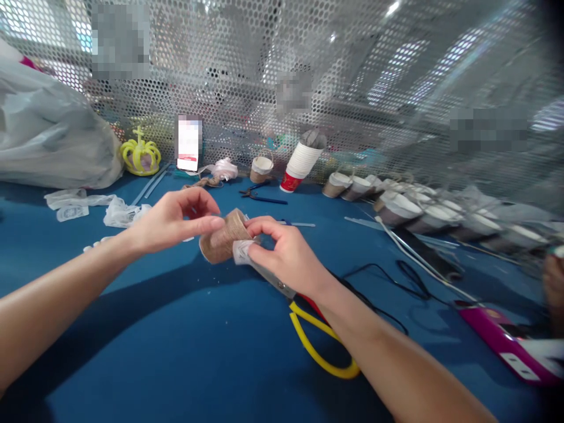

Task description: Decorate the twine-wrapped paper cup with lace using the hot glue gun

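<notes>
A small cup wrapped in brown burlap [224,238] lies tilted in the air above the blue table. My right hand [284,249] grips its rim, fingers reaching inside and thumb outside, along with a strip of white lace [241,251]. Beside the cup's upper left side, my left hand [180,220] has thumb and fingers apart; its thumb tip overlaps the cup, and I cannot tell if it touches. Under my right hand and forearm lie large scissors [308,332] with yellow and red handles, partly hidden.
Behind are pliers [264,197], stacked paper cups [302,161], a phone [188,144], a yellow crown-shaped basket [141,155] and twine. Rows of wrapped cups [399,208] line the right. A purple power strip [502,341] trails cables. White lace [121,211] lies left; perforated metal [247,70] stands behind.
</notes>
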`<move>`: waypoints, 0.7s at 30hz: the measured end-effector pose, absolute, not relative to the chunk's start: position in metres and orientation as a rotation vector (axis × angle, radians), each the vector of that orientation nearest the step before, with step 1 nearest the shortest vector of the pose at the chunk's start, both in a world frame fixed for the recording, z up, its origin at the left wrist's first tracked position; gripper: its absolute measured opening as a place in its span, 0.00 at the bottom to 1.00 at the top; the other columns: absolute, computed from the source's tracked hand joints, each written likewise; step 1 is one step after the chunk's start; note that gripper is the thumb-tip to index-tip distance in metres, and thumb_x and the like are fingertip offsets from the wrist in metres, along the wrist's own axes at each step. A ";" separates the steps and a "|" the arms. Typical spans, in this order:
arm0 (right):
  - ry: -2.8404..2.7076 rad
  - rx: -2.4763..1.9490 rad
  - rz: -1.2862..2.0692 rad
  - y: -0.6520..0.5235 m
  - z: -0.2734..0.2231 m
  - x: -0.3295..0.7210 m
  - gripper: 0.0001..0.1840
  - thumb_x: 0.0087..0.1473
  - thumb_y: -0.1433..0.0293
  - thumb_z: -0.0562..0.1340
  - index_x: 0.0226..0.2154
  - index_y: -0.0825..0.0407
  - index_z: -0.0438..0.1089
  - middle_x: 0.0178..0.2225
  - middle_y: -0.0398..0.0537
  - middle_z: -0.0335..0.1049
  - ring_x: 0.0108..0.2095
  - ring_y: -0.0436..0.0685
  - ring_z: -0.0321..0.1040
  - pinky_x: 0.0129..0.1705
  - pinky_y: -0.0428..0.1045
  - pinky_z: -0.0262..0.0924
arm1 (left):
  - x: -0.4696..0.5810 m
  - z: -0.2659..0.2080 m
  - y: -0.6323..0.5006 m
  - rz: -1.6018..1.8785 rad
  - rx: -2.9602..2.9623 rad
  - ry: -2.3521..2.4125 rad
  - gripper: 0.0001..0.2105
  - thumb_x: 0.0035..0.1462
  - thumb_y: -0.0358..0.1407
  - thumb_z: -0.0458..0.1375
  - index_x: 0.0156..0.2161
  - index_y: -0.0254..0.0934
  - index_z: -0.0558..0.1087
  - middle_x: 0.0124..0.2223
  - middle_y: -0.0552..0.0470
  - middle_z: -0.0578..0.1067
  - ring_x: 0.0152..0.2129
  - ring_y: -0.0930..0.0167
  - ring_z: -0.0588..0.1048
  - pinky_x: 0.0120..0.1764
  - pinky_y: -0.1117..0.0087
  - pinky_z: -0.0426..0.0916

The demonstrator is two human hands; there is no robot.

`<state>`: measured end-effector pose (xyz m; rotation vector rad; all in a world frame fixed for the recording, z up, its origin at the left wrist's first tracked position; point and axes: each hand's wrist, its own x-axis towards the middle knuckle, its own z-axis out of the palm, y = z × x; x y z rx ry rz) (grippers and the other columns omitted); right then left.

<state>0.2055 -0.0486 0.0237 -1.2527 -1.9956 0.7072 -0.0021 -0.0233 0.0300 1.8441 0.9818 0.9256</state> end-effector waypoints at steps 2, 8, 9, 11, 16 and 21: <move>-2.005 -1.237 0.732 -0.050 0.024 0.205 0.01 0.45 0.71 0.60 0.26 0.52 0.65 0.35 0.48 0.69 0.37 0.55 0.66 0.43 0.52 0.58 | 0.005 0.015 -0.018 0.921 1.887 1.045 0.25 0.43 0.49 0.61 0.42 0.34 0.67 0.39 0.46 0.72 0.38 0.64 0.71 0.38 0.66 0.66; -2.090 -1.204 0.782 -0.050 0.028 0.206 0.03 0.46 0.71 0.59 0.27 0.53 0.67 0.35 0.50 0.70 0.40 0.56 0.67 0.46 0.52 0.59 | 0.021 -0.005 -0.024 0.592 1.781 0.979 0.34 0.44 0.53 0.58 0.51 0.33 0.59 0.40 0.47 0.71 0.35 0.64 0.71 0.35 0.66 0.66; -2.130 -1.203 0.771 -0.049 0.031 0.209 0.05 0.46 0.71 0.60 0.30 0.53 0.68 0.37 0.50 0.71 0.42 0.56 0.67 0.47 0.52 0.58 | 0.021 -0.005 -0.025 0.588 1.766 0.984 0.33 0.43 0.53 0.58 0.50 0.32 0.60 0.40 0.47 0.71 0.35 0.64 0.71 0.35 0.66 0.66; -2.191 -1.212 0.725 -0.046 0.039 0.218 0.09 0.46 0.70 0.61 0.34 0.52 0.69 0.40 0.50 0.71 0.43 0.56 0.67 0.46 0.52 0.59 | 0.019 -0.003 -0.024 0.587 1.709 0.966 0.34 0.42 0.53 0.59 0.49 0.32 0.60 0.41 0.46 0.71 0.36 0.63 0.70 0.35 0.66 0.65; -1.896 -1.527 0.477 -0.026 0.051 0.255 0.10 0.53 0.63 0.57 0.29 0.53 0.67 0.23 0.45 0.70 0.22 0.51 0.66 0.25 0.46 0.61 | 0.013 0.001 -0.020 0.590 1.593 0.887 0.37 0.41 0.55 0.58 0.52 0.33 0.58 0.47 0.41 0.69 0.43 0.58 0.69 0.37 0.65 0.65; -1.899 -1.959 0.318 0.000 0.027 0.288 0.10 0.55 0.69 0.53 0.27 0.54 0.67 0.24 0.48 0.72 0.23 0.51 0.68 0.29 0.45 0.60 | 0.015 0.005 -0.025 0.643 1.633 0.993 0.32 0.46 0.57 0.53 0.48 0.33 0.63 0.44 0.44 0.71 0.41 0.56 0.69 0.39 0.62 0.64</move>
